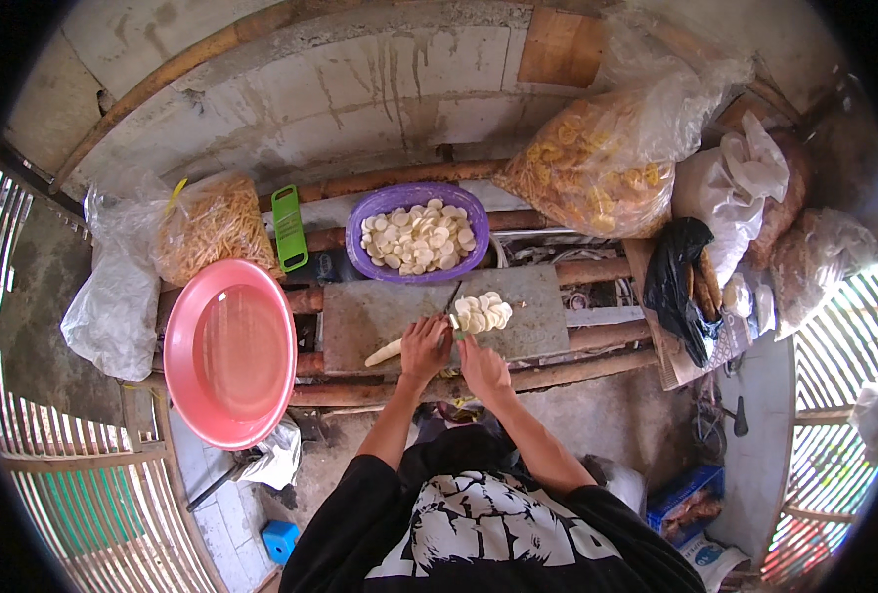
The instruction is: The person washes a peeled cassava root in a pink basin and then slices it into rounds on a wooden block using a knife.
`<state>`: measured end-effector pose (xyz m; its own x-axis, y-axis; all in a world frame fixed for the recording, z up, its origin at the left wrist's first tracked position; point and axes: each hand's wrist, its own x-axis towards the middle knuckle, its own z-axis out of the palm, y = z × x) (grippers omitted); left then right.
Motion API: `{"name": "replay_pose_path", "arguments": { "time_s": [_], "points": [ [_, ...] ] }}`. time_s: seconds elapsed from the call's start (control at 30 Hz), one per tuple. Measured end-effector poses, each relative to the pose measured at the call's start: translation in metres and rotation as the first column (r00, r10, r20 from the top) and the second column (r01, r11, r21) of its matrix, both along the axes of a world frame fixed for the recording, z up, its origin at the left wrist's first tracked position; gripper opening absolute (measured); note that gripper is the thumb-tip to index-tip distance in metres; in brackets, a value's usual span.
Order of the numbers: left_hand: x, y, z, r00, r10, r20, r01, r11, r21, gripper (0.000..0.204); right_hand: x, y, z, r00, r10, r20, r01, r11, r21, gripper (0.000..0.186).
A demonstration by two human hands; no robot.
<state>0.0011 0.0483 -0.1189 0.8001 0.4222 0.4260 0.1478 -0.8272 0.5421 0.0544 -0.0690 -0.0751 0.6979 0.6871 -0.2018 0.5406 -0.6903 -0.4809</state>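
My left hand is closed around a long, peeled white root, which looks like cassava and lies along a grey board. Its tapered end sticks out to the left of my fingers. Close beside it, my right hand grips a knife by its green handle, with the dark blade pointing away from me at the root's cut end. Thin round slices are heaped on the board just right of the blade. Beyond the board, a purple basin holds many similar pale slices.
A large pink basin stands at the left. Behind it are a bag of yellowish strips and a green slicer. At the right are a big bag of orange-yellow chips, a white sack and a black plastic bag. Wooden poles support the board.
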Motion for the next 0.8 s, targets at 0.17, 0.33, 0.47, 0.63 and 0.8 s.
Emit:
{"name": "replay_pose_path", "arguments": {
  "time_s": [0.17,0.33,0.47,0.63,0.8],
  "points": [
    [-0.003,-0.004,-0.001,1.0,0.019,0.018,-0.02,0.998,0.067,0.017,0.002,0.0,-0.005,1.0,0.001,-0.024,-0.001,1.0,-0.003,0.028],
    [-0.001,-0.007,-0.006,0.999,0.02,0.027,-0.021,0.999,0.047,0.017,0.009,0.001,-0.018,0.998,-0.005,-0.062,0.004,1.0,-0.012,0.028],
    [0.0,-0.007,-0.007,0.999,0.045,-0.002,-0.044,0.999,0.032,0.016,0.016,0.007,-0.026,0.997,-0.014,-0.076,0.01,0.999,-0.053,0.028],
    [0.005,-0.006,-0.006,0.997,0.058,0.042,-0.06,0.997,0.052,0.017,0.022,0.014,-0.03,0.996,-0.034,-0.087,0.026,0.996,-0.088,0.031],
    [0.01,0.001,-0.006,0.999,0.051,0.019,-0.051,0.999,0.014,0.017,0.029,0.016,-0.019,0.995,-0.024,-0.1,0.015,0.996,-0.085,0.033]
  ]
}}
